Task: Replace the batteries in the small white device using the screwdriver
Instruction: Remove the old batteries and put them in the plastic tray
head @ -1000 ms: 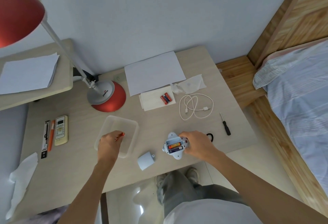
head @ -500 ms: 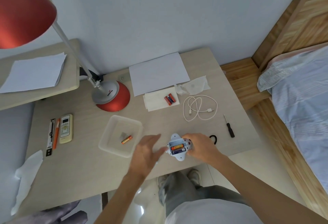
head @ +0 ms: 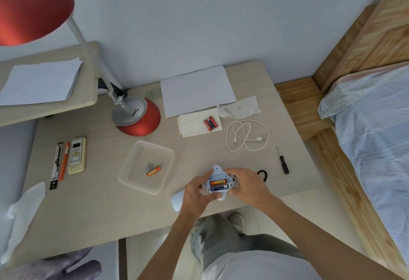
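1. At the near edge of the desk, a person stands holding the small white device just above the tabletop, between both hands.
2. Left hand: fingers curled round the device's left end, thumb on top. Right hand: fingers wrapped round the right end. Both grip firmly.
3. The device's battery bay faces up, uncovered. Two cells lie side by side inside: an orange battery and, nearer the person, a dark blue battery.
4. A white cover piece lies on the desk, partly hidden under the left hand.
5. Just right of the right hand is a black hair tie; further right lies the screwdriver, black handle towards the person, untouched.
6. Left of the hands sits a clear plastic tray holding one loose orange cell and a small grey scrap I cannot identify.
7. Far left: an air-conditioner remote, an orange pen and a black packaged item in a row.
8. Mid-desk: a coiled white cable; beside it, two red-and-blue batteries on a napkin.
9. Towards the wall: a blank paper sheet, a crumpled wrapper and the red lamp base.
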Available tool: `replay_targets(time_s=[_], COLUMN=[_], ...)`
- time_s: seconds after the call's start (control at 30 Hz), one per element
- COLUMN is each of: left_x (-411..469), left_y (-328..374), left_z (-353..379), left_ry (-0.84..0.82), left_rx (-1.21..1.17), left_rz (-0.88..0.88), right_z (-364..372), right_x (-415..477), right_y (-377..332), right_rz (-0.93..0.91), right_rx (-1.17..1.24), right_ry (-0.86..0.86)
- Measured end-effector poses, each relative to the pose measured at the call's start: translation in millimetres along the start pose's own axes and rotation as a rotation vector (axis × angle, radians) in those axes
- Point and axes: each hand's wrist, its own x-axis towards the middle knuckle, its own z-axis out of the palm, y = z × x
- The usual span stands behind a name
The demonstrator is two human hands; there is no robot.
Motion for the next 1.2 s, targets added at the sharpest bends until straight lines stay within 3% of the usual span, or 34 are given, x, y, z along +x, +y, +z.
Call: replay_targets(time_s=[0.23, 0.43, 0.83, 1.2], left_x=[2, 4, 7, 8], left_y=[-1, -3, -7, -6], left_z=[3, 3, 5, 6], left_ry=[0.016, 0.017, 0.032, 0.042], left_rx=[-0.104, -0.135, -0.226, -0.175], left_rz=[-0.040, -0.034, -0.072, -0.062], right_z=[-13, -13, 5, 11], right_x=[-2, 20, 38, 31], right_y=[-5, -39, -40, -40], right_rz=[-0.088, -0.186, -0.045, 0.003], right_rx=[-0.092, -0.169, -0.063, 0.076], right_ry=[0.071, 0.000, -0.034, 0.068])
